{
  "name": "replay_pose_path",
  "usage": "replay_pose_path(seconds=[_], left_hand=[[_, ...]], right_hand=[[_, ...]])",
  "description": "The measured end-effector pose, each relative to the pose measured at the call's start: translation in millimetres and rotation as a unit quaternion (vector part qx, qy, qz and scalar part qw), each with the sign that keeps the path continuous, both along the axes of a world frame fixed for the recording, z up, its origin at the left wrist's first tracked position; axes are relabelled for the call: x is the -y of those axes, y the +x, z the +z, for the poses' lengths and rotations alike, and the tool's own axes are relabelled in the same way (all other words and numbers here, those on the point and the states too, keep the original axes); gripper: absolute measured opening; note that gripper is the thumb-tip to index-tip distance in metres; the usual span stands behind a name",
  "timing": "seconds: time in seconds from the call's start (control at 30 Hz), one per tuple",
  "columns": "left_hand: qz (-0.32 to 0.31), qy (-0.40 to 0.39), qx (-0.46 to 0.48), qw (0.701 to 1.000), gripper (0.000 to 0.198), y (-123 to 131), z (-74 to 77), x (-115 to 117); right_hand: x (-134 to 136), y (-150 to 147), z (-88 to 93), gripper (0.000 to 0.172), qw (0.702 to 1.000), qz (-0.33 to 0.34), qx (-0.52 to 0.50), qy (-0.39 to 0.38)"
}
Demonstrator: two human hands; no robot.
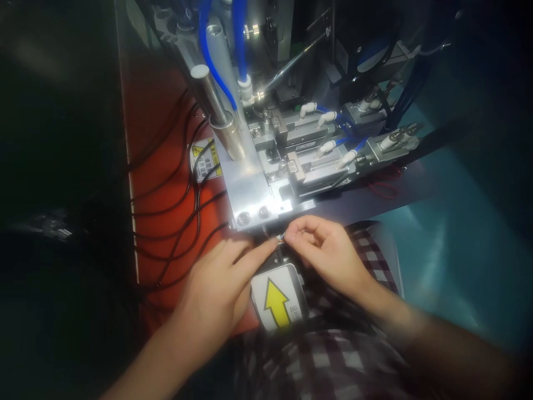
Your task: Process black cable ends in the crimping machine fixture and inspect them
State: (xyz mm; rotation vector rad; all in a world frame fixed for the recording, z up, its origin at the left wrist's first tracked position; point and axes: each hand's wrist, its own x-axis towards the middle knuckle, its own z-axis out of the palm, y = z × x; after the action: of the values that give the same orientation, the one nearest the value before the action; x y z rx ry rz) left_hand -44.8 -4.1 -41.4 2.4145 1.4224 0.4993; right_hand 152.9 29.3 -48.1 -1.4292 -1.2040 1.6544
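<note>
So the whole thing comes down to one tiny spot in the middle of the frame, right below the front edge of the metal plate (250,189). The small metal part (280,238) sits there, shiny and really hard to make out. The right hand (328,250) has it: thumb and forefinger grip pressed together on it, with the part poking out to the left of the fingertips. As far as I can tell its long axis runs roughly left-right across the frame, slightly tilted, but it's too small to be sure.

The left hand (216,283) comes in from the lower left with its forefinger stretched out toward the same spot, tip just beside the part or touching it. I honestly can't tell if that grip is pinching anything or just pointing. So the right hand is the nearer one, and the part lies between the two sets of fingertips.

Just below them is a yellow arrow label (276,303) pointing up at that spot. Black cables (179,222) loop off to the left.
</note>
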Motion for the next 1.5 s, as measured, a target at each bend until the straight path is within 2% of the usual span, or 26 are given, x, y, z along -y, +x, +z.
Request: replay_pose_path(seconds=[0.3, 0.87, 1.03, 1.1, 1.17, 1.23, 1.33, 1.5], left_hand=[[0.001, -0.001, 0.001, 1.0, 0.043, 0, -1.6, 0], [-0.002, -0.002, 0.006, 1.0, 0.044, 0, -1.5, 0], [-0.003, -0.004, 0.004, 1.0, 0.044, 1, -0.3, -1], [-0.004, 0.0, 0.005, 1.0, 0.044, 1, -0.3, -1], [-0.005, 0.004, 0.006, 1.0, 0.044, 0, -0.8, -1], [-0.007, 0.006, 0.008, 1.0, 0.044, 0, -1.5, -1], [-0.009, 0.003, 0.011, 1.0, 0.043, 0, -1.8, -1], [-0.012, 0.0, 0.01, 1.0, 0.043, 0, -1.8, -1]], right_hand=[[7, 3, -10.2, 0.014, 0.999, 0.017, 0.002, 0.039], [6, 2, -11.4, 0.014, 0.998, 0.017, 0.019, 0.055], [1, 0, -1.8, 0.015, 1.0, 0.005, 0.009, -0.017], [-3, 1, 3.6, 0.016, 0.997, 0.024, 0.001, -0.076], [-6, 3, 6.6, 0.016, 0.994, 0.042, 0.003, -0.102], [-5, 5, 6.0, 0.014, 0.997, 0.021, 0.013, -0.069], [1, 4, 0.5, 0.009, 0.998, -0.027, 0.032, 0.035], [6, 2, -6.5, 0.005, 0.978, -0.022, 0.086, 0.19]])
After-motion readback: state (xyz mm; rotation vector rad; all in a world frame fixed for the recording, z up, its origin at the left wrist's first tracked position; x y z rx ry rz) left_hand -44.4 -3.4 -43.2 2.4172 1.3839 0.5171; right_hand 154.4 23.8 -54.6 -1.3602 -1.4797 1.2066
